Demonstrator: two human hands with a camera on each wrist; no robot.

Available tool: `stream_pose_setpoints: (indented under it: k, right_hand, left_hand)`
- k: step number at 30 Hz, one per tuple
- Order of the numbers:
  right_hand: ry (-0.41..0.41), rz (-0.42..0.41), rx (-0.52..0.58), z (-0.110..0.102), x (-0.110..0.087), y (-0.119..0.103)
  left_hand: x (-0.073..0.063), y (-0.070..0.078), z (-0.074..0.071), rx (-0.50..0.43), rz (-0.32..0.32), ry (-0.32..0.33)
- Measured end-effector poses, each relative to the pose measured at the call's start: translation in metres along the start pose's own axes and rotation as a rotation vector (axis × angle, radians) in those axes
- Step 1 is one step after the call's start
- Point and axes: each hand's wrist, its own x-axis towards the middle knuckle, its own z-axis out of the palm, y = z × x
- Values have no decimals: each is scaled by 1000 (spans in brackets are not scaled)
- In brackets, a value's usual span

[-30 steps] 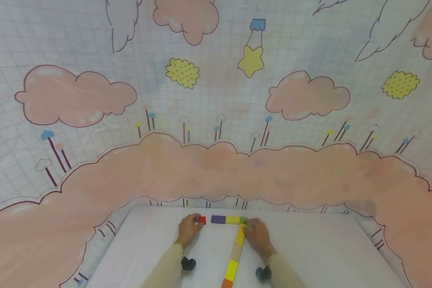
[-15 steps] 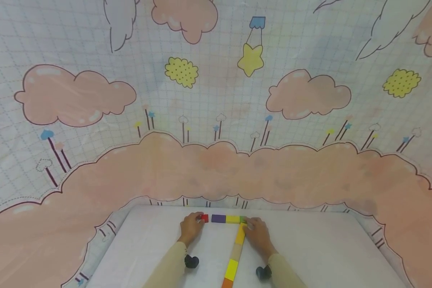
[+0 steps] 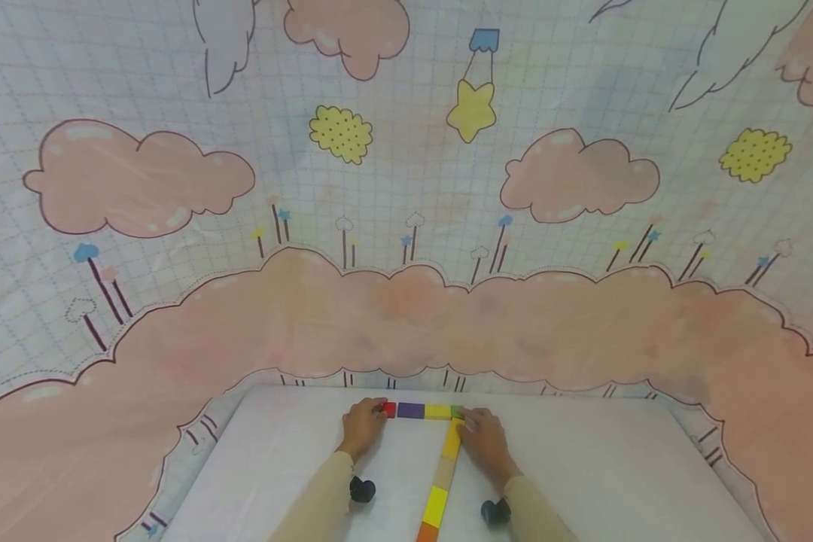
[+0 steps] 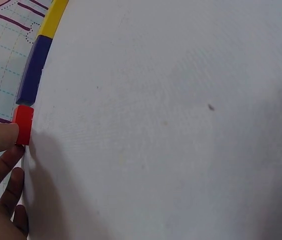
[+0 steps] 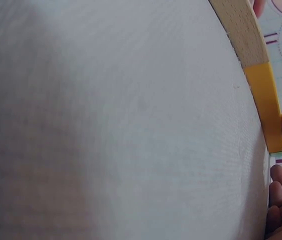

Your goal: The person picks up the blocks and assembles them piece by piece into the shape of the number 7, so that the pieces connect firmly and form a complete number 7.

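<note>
My left hand (image 3: 362,427) pinches a small red block (image 3: 390,410) at the left end of a row of blocks. In the left wrist view the red block stands at the end of a purple block (image 4: 33,72), with only a thin gap between them. To the right in that row lie a yellow block (image 3: 437,412) and a small green block (image 3: 457,412). My right hand (image 3: 485,440) grips the green block at the row's right end, its fingers partly covering it. Its thumb touches an orange-yellow block (image 5: 266,107) just below the green one.
From the orange-yellow block a slanted line runs toward me: a plain wood block (image 3: 444,473), a yellow block (image 3: 436,508) and an orange block (image 3: 427,533), cut off by the frame. A white table (image 3: 603,467) bears everything. A cloud-printed cloth (image 3: 406,316) hangs behind.
My left hand has slid the red block rightward and slightly away from me, narrowing the gap to the purple block. The right hand and the other blocks stay put.
</note>
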Motion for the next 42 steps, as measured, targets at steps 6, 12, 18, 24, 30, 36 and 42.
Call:
stream_pose_setpoints:
  k: [6,12,18,24,30,36,42]
  right_hand:
    - [6,-9,-17,1,-1,0]
    - [12,-14,-2,2,1,2]
    - [17,-18,1,2,3,2]
    - [13,-9,5,0,2,0]
    - [8,-10,10,-1,1,-1]
    - [16,-20,-2,-1,3,1]
    - [19,-14,-6,0,3,2]
  left_hand:
    - [0,2,0,-2,-6,4]
    - [1,3,0,-5,-5,9]
    - [0,5,0,-4,11,11]
    - [0,6,0,-5,16,17]
    - [1,6,2,5,4,24]
    - [2,5,3,-3,13,29]
    - [1,5,4,-7,16,31]
